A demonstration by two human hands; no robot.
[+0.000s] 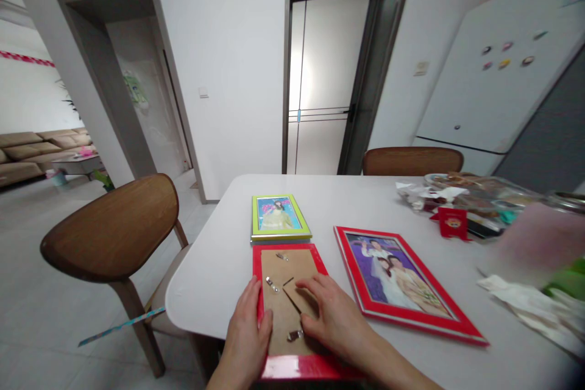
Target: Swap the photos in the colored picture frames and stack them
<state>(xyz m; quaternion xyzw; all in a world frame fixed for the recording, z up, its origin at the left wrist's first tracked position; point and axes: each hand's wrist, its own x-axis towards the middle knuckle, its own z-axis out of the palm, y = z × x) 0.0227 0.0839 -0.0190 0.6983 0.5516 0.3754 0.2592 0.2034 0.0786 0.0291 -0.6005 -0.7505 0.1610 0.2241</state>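
The left hand and the right hand are bare, with slim fingers; the right forearm is also bare until the view ends.

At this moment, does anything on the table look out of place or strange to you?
A little odd: one red frame lies face down, unlike the yellow-green frame and the other red frame. Crumpled white paper on the table, far right, looks untidy. I see no spill.

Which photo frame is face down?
The red frame touched by the left hand and right hand; its brown back shows. The green frame and other red frame are face up.
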